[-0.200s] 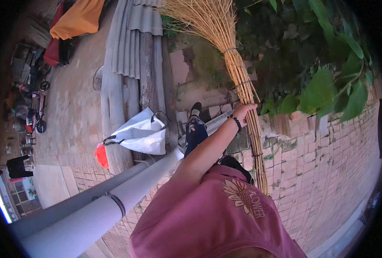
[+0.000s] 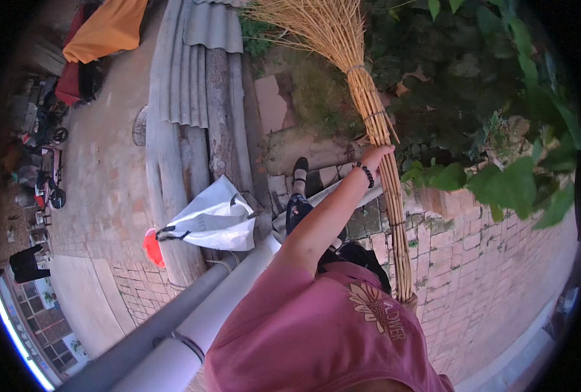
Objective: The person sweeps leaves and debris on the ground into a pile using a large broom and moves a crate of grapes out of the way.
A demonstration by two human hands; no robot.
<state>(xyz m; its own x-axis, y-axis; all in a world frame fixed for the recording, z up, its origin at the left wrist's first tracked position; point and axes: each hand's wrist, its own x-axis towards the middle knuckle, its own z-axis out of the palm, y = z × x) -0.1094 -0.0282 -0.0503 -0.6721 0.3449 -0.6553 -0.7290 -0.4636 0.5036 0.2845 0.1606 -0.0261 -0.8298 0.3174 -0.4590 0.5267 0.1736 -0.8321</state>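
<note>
— What is lying over on the left?

— An orange cloth (image 2: 107,29) is hanging at the top left, and below it wheeled carts (image 2: 48,163) are standing on the paved ground. Moving right, grey corrugated sheets (image 2: 195,59) are resting on long wooden logs (image 2: 173,170), and a white bag (image 2: 215,219) with a red bit beside it is leaning against those logs.

— And in the middle?

— Thick grey pipes (image 2: 173,320) are running diagonally from the lower left. The person's foot in a dark shoe (image 2: 300,168) is showing just above them, near the brick edge.

— What are the hands doing?

— Only one arm is showing, reaching up from the pink shirt (image 2: 316,333). Its hand (image 2: 375,157), with a dark bead bracelet (image 2: 366,174) at the wrist, is closing around the bound stalks of a straw broom (image 2: 375,130). I cannot tell which hand it is; the other is not showing.

— Where is the broom?

— It is standing nearly upright, bristles fanning out at the top centre, the stalk end down by the shirt. To the right, green leaves (image 2: 499,183) are hanging over a brick pavement (image 2: 486,274).
</note>
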